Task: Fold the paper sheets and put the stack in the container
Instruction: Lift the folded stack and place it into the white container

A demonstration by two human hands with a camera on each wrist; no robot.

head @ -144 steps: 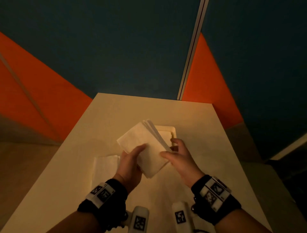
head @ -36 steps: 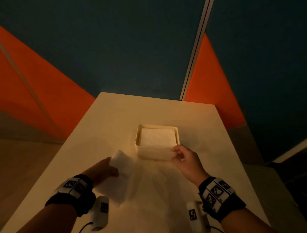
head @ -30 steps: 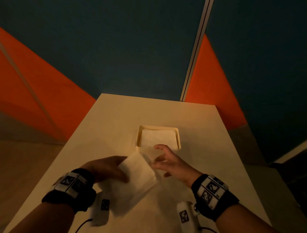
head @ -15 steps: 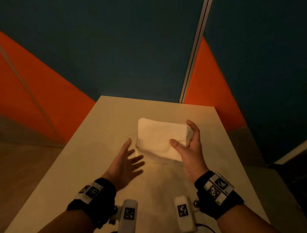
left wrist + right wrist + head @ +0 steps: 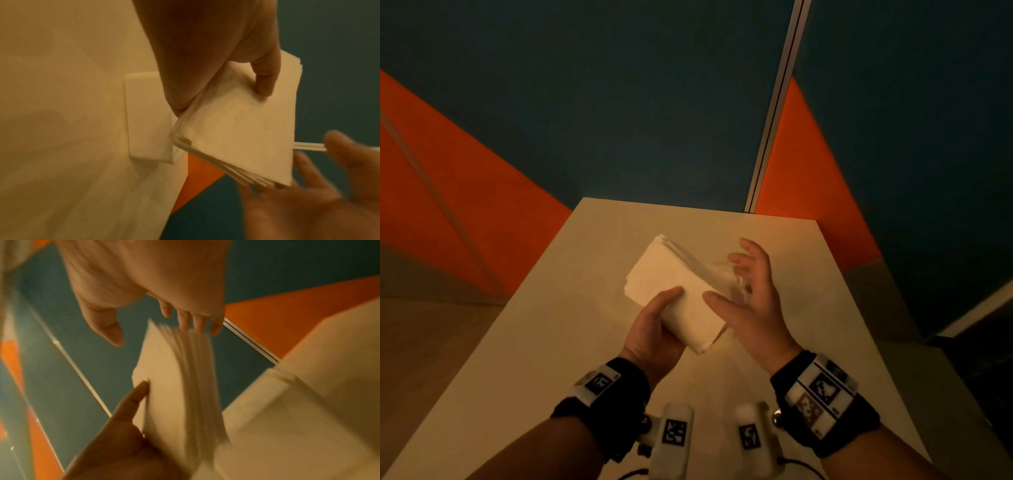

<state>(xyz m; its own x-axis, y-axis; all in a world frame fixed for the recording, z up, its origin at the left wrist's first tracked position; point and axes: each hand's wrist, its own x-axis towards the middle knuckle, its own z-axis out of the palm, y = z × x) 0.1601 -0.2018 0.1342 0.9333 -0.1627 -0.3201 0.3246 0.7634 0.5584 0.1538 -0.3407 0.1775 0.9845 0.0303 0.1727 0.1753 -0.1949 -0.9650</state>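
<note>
The stack of folded paper sheets (image 5: 674, 291) is being held up in the air above the middle of the bench (image 5: 558, 308), tilted, with its loose edges fanning out toward the far side. The left hand (image 5: 654, 329) is gripping the stack at its near corner, thumb lying on the top sheet and fingers curled beneath. The right hand (image 5: 750, 298) is hovering just beside the stack's right edge, fingers spread and relaxed, grasping nothing; whether its fingertips are brushing the sheet edges is too blurred to tell. In the left wrist view the container (image 5: 148, 116), a pale square box, is sitting on the bench below and behind the stack, partly hidden by the left hand. In the right wrist view the container's rim (image 5: 275, 378) is showing beside the stack's lower edge, apart from it.
</note>
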